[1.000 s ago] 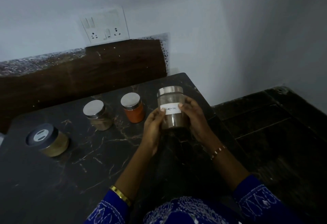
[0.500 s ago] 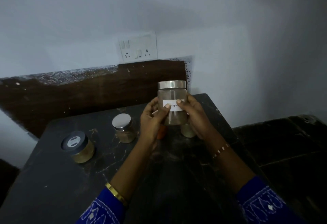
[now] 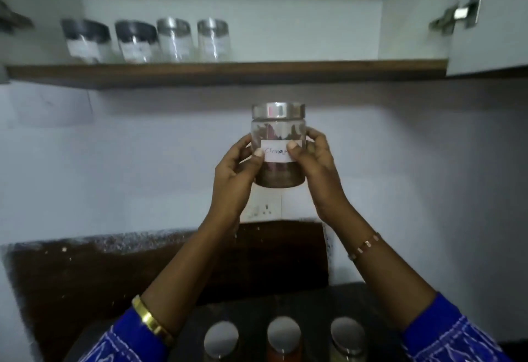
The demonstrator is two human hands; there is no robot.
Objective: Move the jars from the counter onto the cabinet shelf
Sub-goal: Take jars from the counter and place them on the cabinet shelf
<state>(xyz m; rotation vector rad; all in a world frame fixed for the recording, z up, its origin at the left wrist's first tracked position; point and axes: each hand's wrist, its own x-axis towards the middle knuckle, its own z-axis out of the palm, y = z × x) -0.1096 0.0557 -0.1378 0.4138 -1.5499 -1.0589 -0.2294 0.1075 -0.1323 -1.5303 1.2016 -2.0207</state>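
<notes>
Labelled jar (image 3: 278, 144) clasped upright between left hand (image 3: 235, 174) and right hand (image 3: 315, 167), below the shelf (image 3: 228, 71). Four jars (image 3: 143, 40) are already shelved up-left of the grip — three jars (image 3: 283, 336) remain beneath it on the counter (image 3: 380, 299).

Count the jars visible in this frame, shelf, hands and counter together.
8: four in a row on the cabinet shelf at left, one labelled jar held by both hands, three on the counter at the bottom edge. More may sit out of frame.

left hand (image 3: 233, 174), right hand (image 3: 317, 161), raised, fingers curled
</notes>
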